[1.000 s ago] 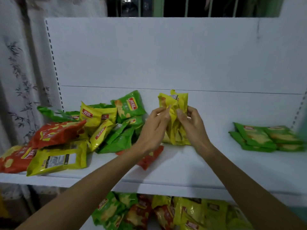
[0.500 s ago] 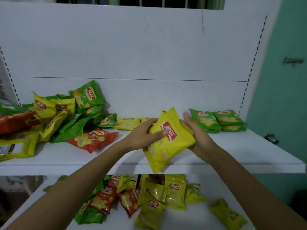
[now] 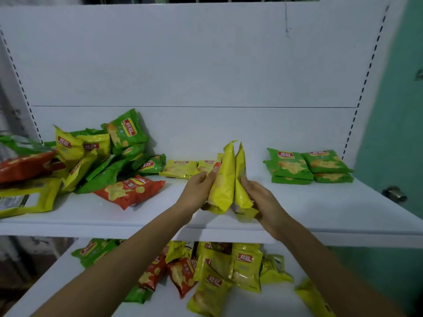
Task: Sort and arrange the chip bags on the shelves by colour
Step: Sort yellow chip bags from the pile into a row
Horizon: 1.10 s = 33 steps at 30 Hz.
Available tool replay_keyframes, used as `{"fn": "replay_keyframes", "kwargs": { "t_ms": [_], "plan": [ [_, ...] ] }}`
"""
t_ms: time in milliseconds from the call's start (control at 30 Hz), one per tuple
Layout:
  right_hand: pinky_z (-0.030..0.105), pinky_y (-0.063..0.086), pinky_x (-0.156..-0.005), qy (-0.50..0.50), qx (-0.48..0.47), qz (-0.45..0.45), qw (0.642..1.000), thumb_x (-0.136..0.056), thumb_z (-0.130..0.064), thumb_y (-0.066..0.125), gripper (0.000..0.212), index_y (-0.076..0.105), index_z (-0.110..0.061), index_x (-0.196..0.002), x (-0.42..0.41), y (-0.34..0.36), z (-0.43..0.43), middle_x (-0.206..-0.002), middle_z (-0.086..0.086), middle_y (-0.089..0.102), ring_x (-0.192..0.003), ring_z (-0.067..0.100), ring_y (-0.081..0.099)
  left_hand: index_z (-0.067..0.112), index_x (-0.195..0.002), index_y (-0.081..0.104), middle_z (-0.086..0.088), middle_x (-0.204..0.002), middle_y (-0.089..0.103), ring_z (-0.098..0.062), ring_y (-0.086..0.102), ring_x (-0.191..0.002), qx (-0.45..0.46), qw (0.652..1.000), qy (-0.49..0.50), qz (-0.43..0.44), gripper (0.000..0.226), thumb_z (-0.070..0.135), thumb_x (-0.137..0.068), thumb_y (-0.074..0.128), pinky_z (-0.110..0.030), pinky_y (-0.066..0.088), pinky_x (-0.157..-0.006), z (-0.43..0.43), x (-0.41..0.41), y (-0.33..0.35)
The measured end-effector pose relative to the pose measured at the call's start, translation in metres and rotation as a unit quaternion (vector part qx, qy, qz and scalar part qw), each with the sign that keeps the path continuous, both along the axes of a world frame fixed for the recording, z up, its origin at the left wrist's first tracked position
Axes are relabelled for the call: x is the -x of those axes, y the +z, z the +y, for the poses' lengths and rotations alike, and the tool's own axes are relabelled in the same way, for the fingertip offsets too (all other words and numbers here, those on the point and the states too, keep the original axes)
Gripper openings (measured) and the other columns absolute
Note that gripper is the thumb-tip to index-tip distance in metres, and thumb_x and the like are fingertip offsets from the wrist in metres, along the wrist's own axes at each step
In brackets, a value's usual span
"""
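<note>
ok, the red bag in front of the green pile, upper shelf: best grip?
Probably pinch the red bag by its near sealed end, coming from the front over the shelf edge. It lies flat with that end free; green bags crowd its far side.

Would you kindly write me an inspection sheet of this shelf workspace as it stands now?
Surface: white upper shelf with bags on it; lower shelf below, also loaded.
Job's things: held yellow bags stand on edge near the upper shelf's front; flat yellow bags lie behind them; green stacks sit at the right; mixed pile of green, yellow and red at the left; red bag lies in front of it; lower pile is mixed.
Clutter: nothing seen.
Hands: left hand and right hand grip the held yellow bags from either side.
Cables: nothing seen.
Surroundings: white back panel; green wall with a metal knob at the right.
</note>
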State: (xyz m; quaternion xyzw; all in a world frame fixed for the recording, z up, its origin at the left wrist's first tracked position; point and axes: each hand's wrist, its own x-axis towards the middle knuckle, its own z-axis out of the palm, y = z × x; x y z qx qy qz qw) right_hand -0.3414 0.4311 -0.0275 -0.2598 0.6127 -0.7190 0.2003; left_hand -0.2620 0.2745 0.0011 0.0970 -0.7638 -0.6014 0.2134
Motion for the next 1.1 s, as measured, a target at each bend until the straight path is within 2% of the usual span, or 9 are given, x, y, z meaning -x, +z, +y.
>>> {"fn": "replay_keyframes", "kwargs": {
  "t_ms": [133,267,433,533,633,800,900,1033,1100],
  "plan": [
    [0.042,0.053,-0.091,-0.082,0.023,-0.033,0.996,-0.060,-0.062,0.081,0.079,0.063,-0.010,-0.116,0.025,0.009,-0.021,-0.107,0.009,0.072,-0.098,0.025,0.068,0.019,-0.098,0.052,0.000,-0.089,0.062,-0.009,0.061,-0.073,-0.024,0.997,0.079,0.005,0.027,0.046,-0.095,0.052,-0.026,0.052,-0.057,-0.026,0.021,0.001],
    [0.023,0.049,-0.064,-0.212,0.068,-0.060,0.973,-0.085,-0.030,0.067,0.027,0.064,-0.013,-0.105,0.060,0.020,-0.029,-0.090,0.003,0.069,-0.081,0.017,0.065,0.014,-0.116,0.049,-0.002,-0.103,0.064,-0.017,0.063,-0.084,-0.080,0.989,0.124,0.004,0.042,0.041,-0.088,0.065,-0.026,0.052,-0.060,-0.062,0.050,0.009],
    [0.020,0.043,-0.055,-0.296,0.026,0.000,0.955,-0.087,-0.024,0.067,0.028,0.063,-0.014,-0.112,0.104,0.030,-0.048,-0.095,0.002,0.066,-0.074,0.010,0.058,0.011,-0.105,0.068,0.000,-0.087,0.072,-0.011,0.066,-0.069,-0.089,0.995,0.033,-0.029,0.026,0.031,-0.088,0.069,-0.016,0.051,-0.050,-0.092,0.090,0.018],
    [0.009,0.043,-0.058,-0.360,-0.012,0.088,0.929,-0.085,-0.023,0.071,0.043,0.055,-0.012,-0.123,0.123,0.032,-0.062,-0.109,0.004,0.062,-0.086,0.014,0.058,0.011,-0.106,0.069,-0.007,-0.100,0.074,-0.015,0.069,-0.077,-0.067,0.997,0.031,-0.015,0.032,0.033,-0.083,0.074,-0.024,0.058,-0.062,-0.108,0.122,0.019],
    [0.026,0.042,-0.080,-0.430,-0.107,0.176,0.879,-0.083,-0.031,0.072,0.053,0.049,-0.018,-0.129,0.144,0.025,-0.072,-0.119,0.004,0.060,-0.106,0.023,0.057,0.013,-0.108,0.061,-0.005,-0.102,0.070,-0.023,0.068,-0.092,-0.002,0.997,0.076,-0.029,0.048,0.046,-0.076,0.077,-0.044,0.056,-0.084,-0.117,0.152,0.015],
    [0.042,0.039,-0.096,-0.405,-0.313,0.265,0.817,-0.091,-0.032,0.058,0.055,0.039,-0.016,-0.140,0.179,0.015,-0.092,-0.137,0.015,0.041,-0.122,0.034,0.044,0.011,-0.138,0.032,-0.013,-0.128,0.058,-0.033,0.055,-0.118,0.164,0.978,0.096,-0.084,0.071,0.047,-0.087,0.065,-0.043,0.045,-0.096,-0.120,0.186,-0.003],
    [0.043,0.033,-0.105,-0.348,-0.430,0.354,0.755,-0.095,-0.032,0.049,0.050,0.041,-0.011,-0.141,0.189,0.003,-0.100,-0.146,0.021,0.036,-0.132,0.036,0.035,0.010,-0.152,0.013,-0.013,-0.152,0.031,-0.032,0.030,-0.138,0.290,0.943,0.149,-0.069,0.088,0.048,-0.089,0.061,-0.046,0.033,-0.105,-0.119,0.191,-0.011],
    [0.050,0.023,-0.112,-0.258,-0.477,0.467,0.698,-0.093,-0.054,0.015,0.067,0.050,-0.019,-0.137,0.185,-0.019,-0.106,-0.149,0.014,0.041,-0.138,0.030,0.035,0.020,-0.140,0.044,-0.003,-0.152,0.034,-0.024,0.030,-0.138,0.510,0.844,0.154,0.058,0.053,0.045,-0.093,0.047,-0.040,0.032,-0.103,-0.111,0.182,-0.012],
    [0.049,0.009,-0.116,-0.207,-0.532,0.455,0.684,-0.091,-0.055,0.004,0.070,0.039,-0.025,-0.144,0.183,-0.028,-0.107,-0.155,0.007,0.032,-0.144,0.024,0.024,0.022,-0.135,0.050,-0.001,-0.150,0.039,-0.022,0.033,-0.138,0.567,0.816,0.109,0.008,0.050,0.048,-0.095,0.032,-0.037,0.032,-0.103,-0.097,0.182,-0.018]
  ]
}}
